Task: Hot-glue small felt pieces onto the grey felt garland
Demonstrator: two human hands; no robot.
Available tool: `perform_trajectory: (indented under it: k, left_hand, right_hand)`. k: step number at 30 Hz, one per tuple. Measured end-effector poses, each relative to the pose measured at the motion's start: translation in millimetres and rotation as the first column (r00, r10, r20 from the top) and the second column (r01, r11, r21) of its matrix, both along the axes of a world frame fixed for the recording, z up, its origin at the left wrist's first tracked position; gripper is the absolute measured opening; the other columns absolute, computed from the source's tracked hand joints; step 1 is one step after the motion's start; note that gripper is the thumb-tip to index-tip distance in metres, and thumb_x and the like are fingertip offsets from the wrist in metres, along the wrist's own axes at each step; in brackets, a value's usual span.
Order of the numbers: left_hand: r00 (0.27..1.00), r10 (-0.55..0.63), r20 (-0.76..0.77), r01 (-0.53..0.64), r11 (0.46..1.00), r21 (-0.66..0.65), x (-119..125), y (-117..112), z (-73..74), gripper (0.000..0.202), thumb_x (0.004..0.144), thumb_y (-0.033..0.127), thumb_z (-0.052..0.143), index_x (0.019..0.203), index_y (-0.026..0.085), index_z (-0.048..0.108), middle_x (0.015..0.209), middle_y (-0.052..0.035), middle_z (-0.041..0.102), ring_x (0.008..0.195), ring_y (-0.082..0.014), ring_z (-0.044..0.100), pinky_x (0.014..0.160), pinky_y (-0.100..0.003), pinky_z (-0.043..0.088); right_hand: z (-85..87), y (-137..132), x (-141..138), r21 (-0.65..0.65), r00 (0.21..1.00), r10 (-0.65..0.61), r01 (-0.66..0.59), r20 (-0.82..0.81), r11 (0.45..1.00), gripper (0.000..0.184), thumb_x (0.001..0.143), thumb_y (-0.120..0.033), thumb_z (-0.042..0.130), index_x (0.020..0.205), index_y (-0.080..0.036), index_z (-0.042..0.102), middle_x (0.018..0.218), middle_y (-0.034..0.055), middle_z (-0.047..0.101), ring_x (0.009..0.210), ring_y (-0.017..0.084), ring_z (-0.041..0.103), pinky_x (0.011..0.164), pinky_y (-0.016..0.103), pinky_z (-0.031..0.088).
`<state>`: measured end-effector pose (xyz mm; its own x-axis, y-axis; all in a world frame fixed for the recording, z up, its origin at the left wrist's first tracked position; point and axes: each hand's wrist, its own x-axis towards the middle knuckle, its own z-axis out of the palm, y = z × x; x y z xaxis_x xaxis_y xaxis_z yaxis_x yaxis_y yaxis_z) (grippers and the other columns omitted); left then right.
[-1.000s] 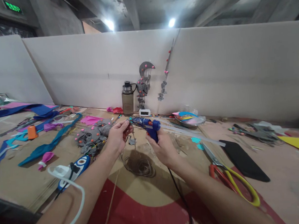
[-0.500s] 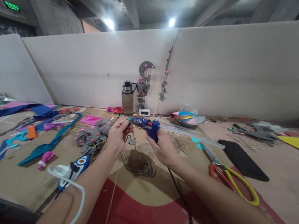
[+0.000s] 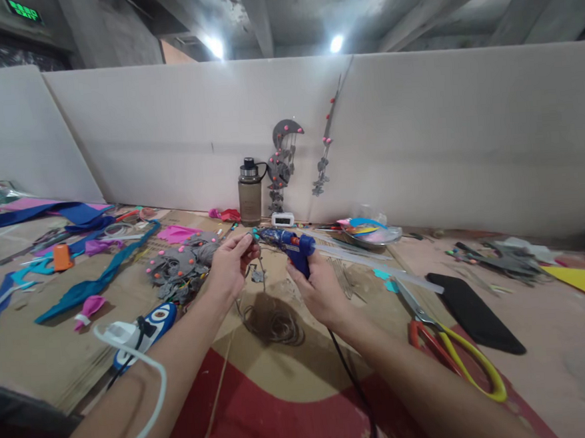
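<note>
My right hand (image 3: 320, 287) is wrapped round the handle of a blue hot glue gun (image 3: 298, 246). A long clear glue stick (image 3: 375, 261) runs out of its back, and its nozzle points left. The fingers of my left hand (image 3: 232, 266) pinch a thin grey cord (image 3: 263, 282) right by the nozzle. A small teal bit (image 3: 255, 234) shows at those fingertips; whether the nozzle touches it I cannot tell. Below hangs or lies a small grey felt piece (image 3: 258, 275). Loose cord lies coiled (image 3: 285, 329) on the cardboard (image 3: 284, 383) under my hands.
Left of my hands lie grey felt pieces with pink dots (image 3: 176, 270) and a blue-and-white power strip (image 3: 152, 329). Scissors (image 3: 441, 332) and a black phone-like slab (image 3: 477, 313) lie right. A bottle (image 3: 250, 198), small clock (image 3: 282, 220) and dish (image 3: 374, 238) stand behind.
Almost nothing differs. The glue gun and its glue stick have shifted very slightly to the right; my left hand stays in place.
</note>
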<state>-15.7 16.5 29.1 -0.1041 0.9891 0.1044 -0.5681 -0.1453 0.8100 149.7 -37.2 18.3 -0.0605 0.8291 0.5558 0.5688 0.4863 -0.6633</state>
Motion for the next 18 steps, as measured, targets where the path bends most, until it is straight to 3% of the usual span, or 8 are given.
perform_trajectory:
  k: [18]
  left_hand:
    - [1.0, -0.016, 0.018, 0.016, 1.0, 0.008, -0.2, -0.3, 0.3, 0.022, 0.056, 0.022, 0.08, 0.07, 0.011, 0.066, 0.061, -0.0001, 0.063, 0.053, -0.0068, 0.058, 0.053, -0.016, 0.049]
  right_hand:
    - [1.5, -2.3, 0.6, -0.004, 0.999, -0.002, 0.002, -0.048, 1.0, 0.028, 0.084, -0.032, 0.047, 0.107, -0.018, 0.054, 0.098, 0.0099, 0.063, 0.088, 0.023, 0.058, 0.08, 0.038, 0.047]
